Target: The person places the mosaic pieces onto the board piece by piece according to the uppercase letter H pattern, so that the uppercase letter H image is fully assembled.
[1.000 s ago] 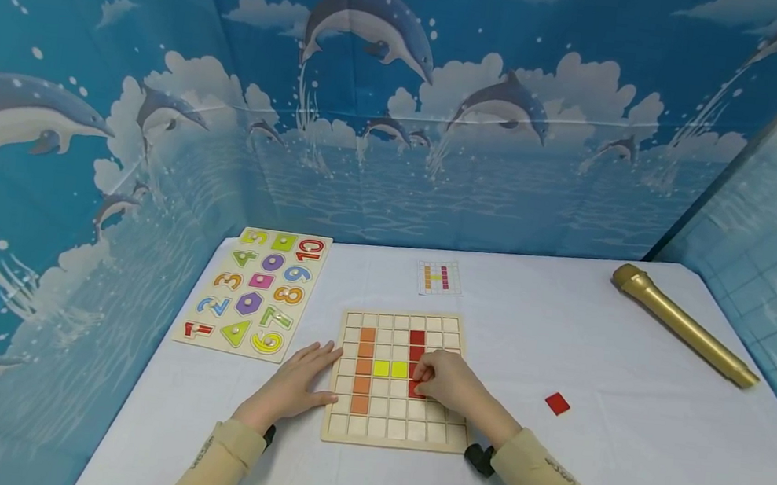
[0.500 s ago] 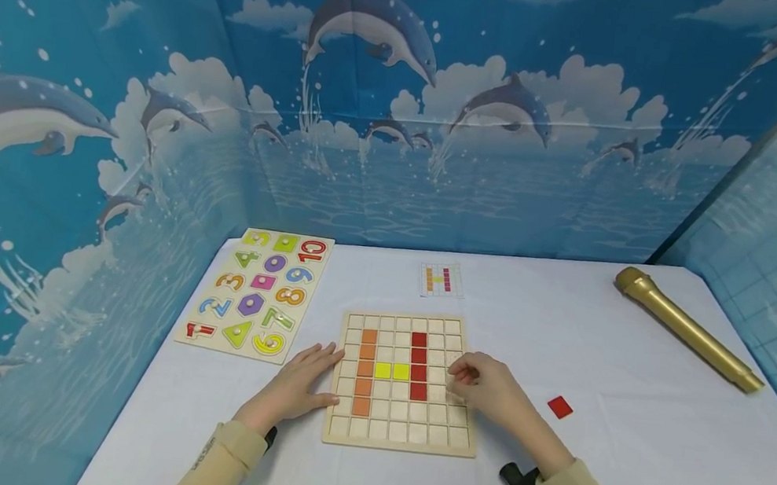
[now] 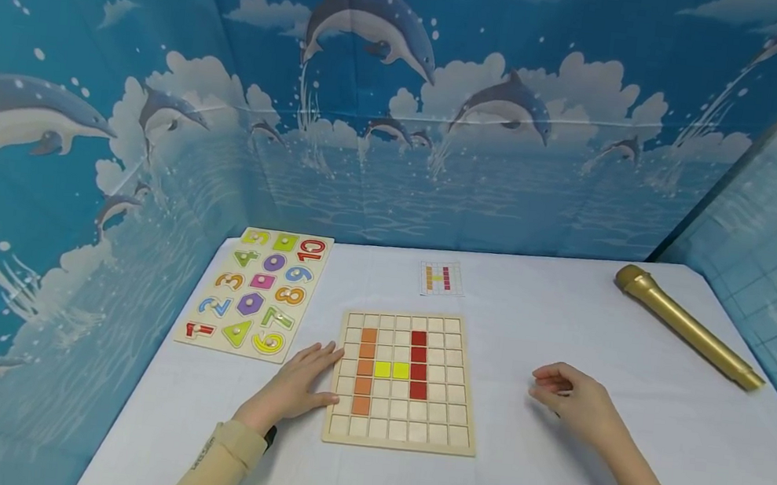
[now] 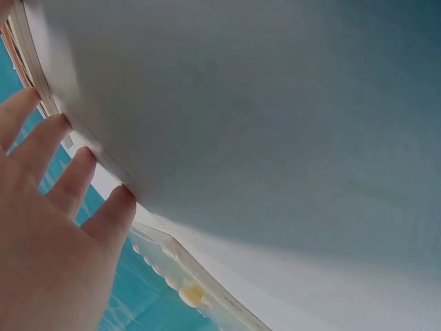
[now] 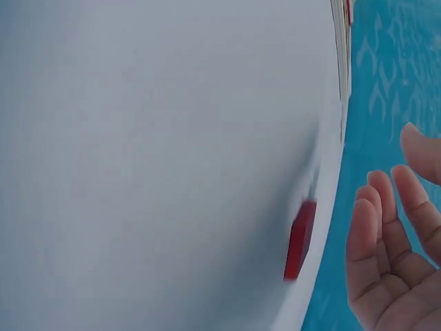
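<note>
A square wooden grid board (image 3: 399, 445) lies on the white table. Set in it are a column of orange tiles (image 3: 362, 386), two yellow tiles (image 3: 383, 369) and a column of red tiles (image 3: 418, 355). My left hand (image 3: 295, 383) rests against the board's left edge, fingers spread. Right of the board hovers my right hand (image 3: 581, 405), its fingers loosely bent. A loose red tile (image 5: 300, 240) lies on the cloth beneath those fingers, apart from them, in the right wrist view. The hand hides this tile in the head view.
A number-and-shape puzzle board (image 3: 251, 291) sits at the table's left. Behind the grid board lies a small pattern card (image 3: 440, 279). A gold microphone-shaped object (image 3: 689, 325) is at the far right. A dolphin-printed curtain (image 3: 395, 180) encloses the table's back.
My right hand has left the red column and moved right, over the spot where the loose red tile lies. My left hand has stayed at the board's edge.
</note>
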### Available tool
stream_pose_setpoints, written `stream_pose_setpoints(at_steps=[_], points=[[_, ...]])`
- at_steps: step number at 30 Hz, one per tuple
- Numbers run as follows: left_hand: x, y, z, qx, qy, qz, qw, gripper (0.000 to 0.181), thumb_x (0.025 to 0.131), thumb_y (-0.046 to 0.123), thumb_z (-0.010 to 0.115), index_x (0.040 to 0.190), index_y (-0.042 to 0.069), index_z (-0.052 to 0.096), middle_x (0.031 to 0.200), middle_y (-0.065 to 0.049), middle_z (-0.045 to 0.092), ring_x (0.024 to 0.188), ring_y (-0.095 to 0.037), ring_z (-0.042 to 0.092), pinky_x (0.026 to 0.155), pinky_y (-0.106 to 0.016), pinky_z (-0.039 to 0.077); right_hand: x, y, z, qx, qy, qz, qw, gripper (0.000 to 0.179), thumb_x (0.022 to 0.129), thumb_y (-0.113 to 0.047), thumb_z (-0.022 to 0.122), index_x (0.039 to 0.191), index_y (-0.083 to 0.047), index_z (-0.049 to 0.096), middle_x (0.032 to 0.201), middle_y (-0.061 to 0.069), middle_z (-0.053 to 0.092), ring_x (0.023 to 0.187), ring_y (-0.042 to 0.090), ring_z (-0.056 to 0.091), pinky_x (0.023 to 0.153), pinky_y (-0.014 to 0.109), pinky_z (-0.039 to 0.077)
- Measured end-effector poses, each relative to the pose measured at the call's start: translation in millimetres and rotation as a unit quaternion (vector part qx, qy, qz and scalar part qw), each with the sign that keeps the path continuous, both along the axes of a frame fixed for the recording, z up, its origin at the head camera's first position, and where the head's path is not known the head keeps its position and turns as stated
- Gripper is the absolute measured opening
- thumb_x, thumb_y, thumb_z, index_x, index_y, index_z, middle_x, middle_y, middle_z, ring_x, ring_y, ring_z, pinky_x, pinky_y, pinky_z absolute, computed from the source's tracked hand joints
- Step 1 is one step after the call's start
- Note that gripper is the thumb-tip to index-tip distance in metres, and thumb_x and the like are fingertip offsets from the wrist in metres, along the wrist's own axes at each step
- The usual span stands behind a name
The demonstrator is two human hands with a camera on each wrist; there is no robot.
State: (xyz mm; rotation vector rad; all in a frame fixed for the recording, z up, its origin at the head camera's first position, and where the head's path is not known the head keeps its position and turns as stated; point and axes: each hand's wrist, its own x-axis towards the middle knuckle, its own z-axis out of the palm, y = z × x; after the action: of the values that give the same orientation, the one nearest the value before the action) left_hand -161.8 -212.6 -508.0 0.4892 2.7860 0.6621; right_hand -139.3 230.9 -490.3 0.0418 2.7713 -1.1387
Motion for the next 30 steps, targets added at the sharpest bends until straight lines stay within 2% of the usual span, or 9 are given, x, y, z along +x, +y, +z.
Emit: stream_pose_setpoints(at_steps=[5,9,15,30], points=[[0.5,0.3,1.2,0.002,-0.003,0.002,1.0,0.076,0.086,0.032,0.076,0.151,0.014,0.041,0.16,-0.011,0.033,0.149,-0.037,0.024,0.12,-0.058,0.024,3.4,22,0.8,0.015,-0.003,-0.012,0.9998,0.04,0.091,-0.03,0.07,0.118,-0.002,0.063,0.106,0.013,0.069,0.097,0.028,0.064,0.072,0.031,0.052],[0.7,-0.2,1.7,0.003,-0.002,0.002,1.0,0.076,0.085,0.032,0.076,0.15,0.013,0.042,0.16,-0.011,0.033,0.149,-0.037,0.025,0.12,-0.058,0.024,4.5,31,0.4,0.019,-0.004,-0.021,0.9996,0.04,0.091,-0.03,0.07,0.119,-0.001,0.063,0.106,0.012,0.068,0.101,0.031,0.062,0.073,0.03,0.052],[1.7,-0.6,0.5,0.005,-0.003,0.004,1.0,0.076,0.086,0.032,0.076,0.15,0.013,0.042,0.16,-0.012,0.034,0.149,-0.037,0.025,0.12,-0.058,0.025,4.2,35,4.0,0.005,-0.015,-0.022,0.9996,0.046,0.091,-0.032,0.07,0.122,0.0,0.061,0.108,0.013,0.067,0.1,0.027,0.06,0.071,0.024,0.051],[0.1,-0.7,-0.8,-0.001,-0.002,0.0,1.0,0.076,0.086,0.033,0.075,0.152,0.016,0.04,0.161,-0.009,0.032,0.15,-0.035,0.024,0.122,-0.056,0.024,1.6,41,-0.6,-0.001,-0.047,-0.006,0.9989,0.054,0.088,-0.035,0.074,0.123,0.002,0.058,0.111,0.015,0.066,0.1,0.025,0.06,0.073,0.026,0.051]])
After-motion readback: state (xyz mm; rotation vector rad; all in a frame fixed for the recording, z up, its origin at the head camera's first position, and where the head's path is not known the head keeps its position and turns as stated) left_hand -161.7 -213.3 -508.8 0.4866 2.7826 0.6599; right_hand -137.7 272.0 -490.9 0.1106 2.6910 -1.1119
